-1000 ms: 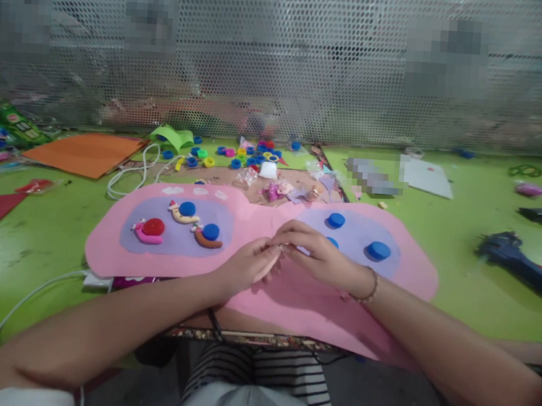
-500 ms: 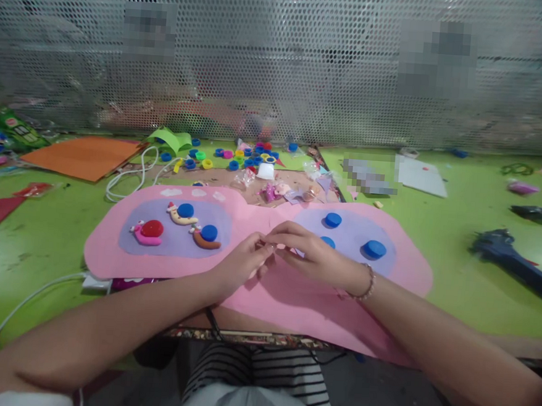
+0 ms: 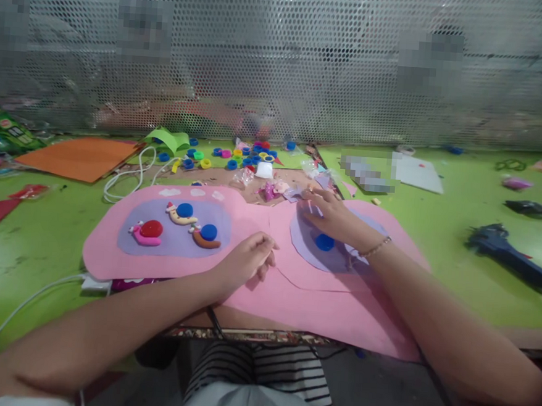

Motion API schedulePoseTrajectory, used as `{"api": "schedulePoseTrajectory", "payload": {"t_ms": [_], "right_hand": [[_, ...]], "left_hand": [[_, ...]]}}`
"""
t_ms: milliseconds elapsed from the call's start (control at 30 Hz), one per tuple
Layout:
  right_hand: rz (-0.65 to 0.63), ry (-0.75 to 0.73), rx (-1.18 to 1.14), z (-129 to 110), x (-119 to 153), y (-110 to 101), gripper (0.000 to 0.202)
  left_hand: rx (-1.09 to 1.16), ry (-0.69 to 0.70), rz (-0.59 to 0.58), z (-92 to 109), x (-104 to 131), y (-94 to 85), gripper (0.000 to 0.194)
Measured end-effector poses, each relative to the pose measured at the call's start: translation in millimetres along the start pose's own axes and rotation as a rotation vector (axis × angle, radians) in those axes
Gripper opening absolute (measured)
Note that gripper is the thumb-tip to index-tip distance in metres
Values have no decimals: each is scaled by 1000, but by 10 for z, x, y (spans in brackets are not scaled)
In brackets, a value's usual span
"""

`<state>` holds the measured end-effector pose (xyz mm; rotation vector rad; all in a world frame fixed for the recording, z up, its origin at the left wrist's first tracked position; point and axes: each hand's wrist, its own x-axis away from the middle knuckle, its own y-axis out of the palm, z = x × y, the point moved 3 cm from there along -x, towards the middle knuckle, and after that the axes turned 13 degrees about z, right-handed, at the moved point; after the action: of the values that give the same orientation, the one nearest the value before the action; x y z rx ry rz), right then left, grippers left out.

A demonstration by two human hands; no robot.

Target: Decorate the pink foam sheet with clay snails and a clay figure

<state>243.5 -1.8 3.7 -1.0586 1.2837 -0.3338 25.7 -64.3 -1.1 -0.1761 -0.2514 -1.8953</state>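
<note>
My left hand (image 3: 252,255) rests over the middle of the pink paper cutout (image 3: 338,310), its fingers pinched together; whatever they hold is too small or hidden to make out. Fingers apart, my right hand (image 3: 332,215) reaches over the right-hand purple panel (image 3: 307,252) toward small packets and scraps behind the cutout. Below its palm a blue bottle cap (image 3: 324,242) shows; the hand and wrist hide the caps around it. On the left purple panel (image 3: 135,209) sit clay snails: a pink one (image 3: 148,240) with a red shell, a cream one (image 3: 185,218) and a brown one (image 3: 206,240) with blue shells.
Coloured bottle caps (image 3: 231,164) lie scattered at the back beside a white cable (image 3: 136,178). Orange paper (image 3: 79,158) is at left. A dark blue glue gun (image 3: 511,251) lies at right. Perforated metal mesh (image 3: 281,61) stands behind the table.
My right hand has left my left hand, moving right and away from me, and its fingers have spread. My left hand has stayed almost still.
</note>
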Motion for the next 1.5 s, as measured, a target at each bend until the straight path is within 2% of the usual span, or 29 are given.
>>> {"api": "schedulePoseTrajectory", "payload": {"t_ms": [200, 400, 567, 633, 733, 800, 900, 1033, 1100, 1167, 1267, 1367, 1500], "right_hand": [[-15, 24, -19, -4, 24, 71, 41], [-63, 90, 11, -10, 30, 86, 48], [-152, 206, 123, -36, 39, 79, 54], [-176, 227, 147, -46, 42, 83, 57], [-198, 231, 164, -60, 40, 89, 57], [-219, 245, 166, -70, 38, 89, 58], [-251, 276, 164, -97, 34, 79, 60], [-217, 278, 148, -160, 21, 36, 62], [-149, 249, 107, -216, 4, -15, 60], [-70, 196, 19, -304, -19, -90, 59], [28, 90, -211, -498, -38, -223, 56], [64, 42, -442, -702, -21, -320, 47], [44, 39, -683, -885, 11, -364, 33]], "left_hand": [[-85, 7, 51, 23, 14, 8, 23], [-104, 79, 0, -95, -41, -11, 26], [-125, 137, -44, -188, -24, -14, 44], [-191, 241, -55, -154, 24, -8, 49], [-399, 534, -75, -51, 110, 0, 52], [-560, 699, -139, 0, 156, 12, 46], [-743, 830, -264, 32, 192, 34, 33], [-854, 941, -295, 55, 211, 61, 31], [-824, 932, -288, 50, 211, 70, 31], [-742, 846, -243, 34, 189, 63, 30], [-505, 572, -49, 0, 94, -9, 36], [-194, 327, 144, -30, -18, -102, 42], [104, 237, 265, -15, -91, -150, 52]]}}
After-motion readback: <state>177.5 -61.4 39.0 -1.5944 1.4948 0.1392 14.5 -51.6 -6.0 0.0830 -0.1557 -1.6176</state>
